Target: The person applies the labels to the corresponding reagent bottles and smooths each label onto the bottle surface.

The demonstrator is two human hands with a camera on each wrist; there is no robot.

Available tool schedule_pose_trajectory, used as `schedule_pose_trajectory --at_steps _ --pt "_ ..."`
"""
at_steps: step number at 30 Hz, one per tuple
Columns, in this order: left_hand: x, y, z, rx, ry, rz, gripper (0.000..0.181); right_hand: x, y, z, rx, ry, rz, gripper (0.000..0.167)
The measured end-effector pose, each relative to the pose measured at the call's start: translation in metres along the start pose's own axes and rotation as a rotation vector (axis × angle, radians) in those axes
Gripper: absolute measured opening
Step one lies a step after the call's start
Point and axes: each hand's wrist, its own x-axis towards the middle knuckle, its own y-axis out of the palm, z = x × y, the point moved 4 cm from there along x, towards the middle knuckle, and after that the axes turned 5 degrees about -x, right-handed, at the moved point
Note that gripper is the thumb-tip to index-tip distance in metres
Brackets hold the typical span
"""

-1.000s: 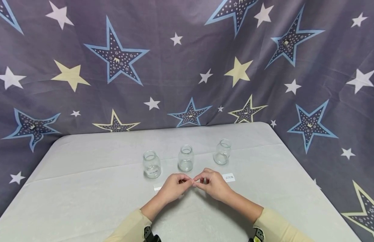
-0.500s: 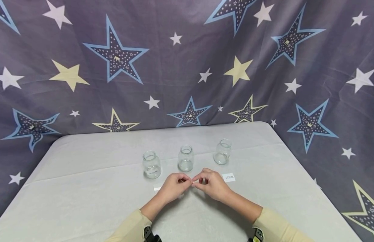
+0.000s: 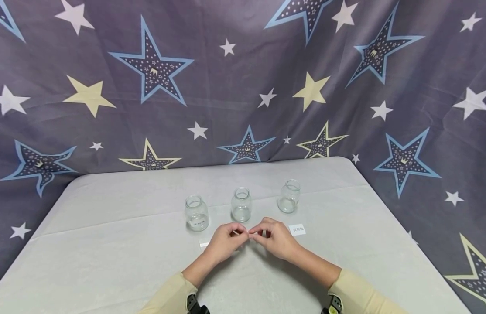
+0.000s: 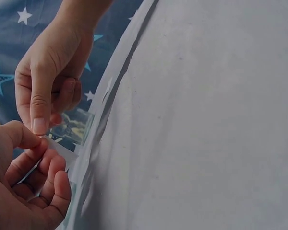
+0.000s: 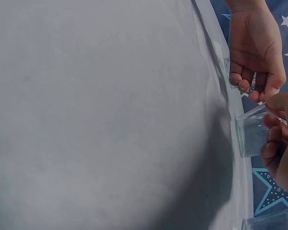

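Observation:
In the head view both hands meet over the table, fingertips together just in front of the middle jar [image 3: 241,209]. The left hand [image 3: 223,241] pinches a small white slip [image 4: 62,151] between thumb and forefinger, the slip showing beyond the fingertips in the left wrist view. At the same edge of the slip, the right hand [image 3: 278,240] pinches with its thumb and forefinger; fingertips cover that part. The right wrist view shows the slip [image 5: 252,111] as a thin pale strip beside the right hand [image 5: 284,139], below the left hand [image 5: 255,48].
Two more clear glass jars stand upright, one at left [image 3: 197,218] with a written label and one at right [image 3: 289,200]. A written white label [image 3: 297,230] lies right of the right hand; another white piece [image 3: 204,244] is partly behind the left hand.
Both hands keep their pinch, and the meeting fingertips have shifted very slightly to the left. The jars and the labels on the table have not moved.

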Motion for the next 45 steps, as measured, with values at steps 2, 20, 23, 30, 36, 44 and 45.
schedule_pose_trajectory --at_steps 2,20,23,30,36,44,45 --pt "0.0 0.0 0.001 -0.008 0.003 -0.002 0.009 0.0 0.0 0.0 0.006 -0.003 -0.001 0.008" --pt "0.001 -0.001 0.0 -0.015 0.043 -0.061 0.005 -0.001 -0.004 -0.006 0.039 0.087 -0.015 0.004" --pt "0.0 -0.002 0.001 -0.004 0.049 -0.072 0.005 -0.001 -0.008 -0.007 0.025 0.107 -0.026 0.005" --pt "0.0 -0.004 0.002 -0.005 0.038 -0.075 0.006 0.0 -0.014 -0.009 0.02 0.148 -0.027 0.005" --pt "0.0 -0.003 0.004 -0.025 0.003 -0.076 0.006 -0.001 -0.017 -0.012 0.048 0.178 -0.025 0.006" --pt "-0.001 -0.003 0.005 -0.034 -0.013 -0.072 0.005 -0.002 -0.022 -0.016 0.043 0.212 -0.05 0.003" --pt "-0.001 -0.003 0.006 -0.036 -0.016 -0.072 0.005 -0.002 -0.023 -0.016 0.044 0.216 -0.055 0.003"
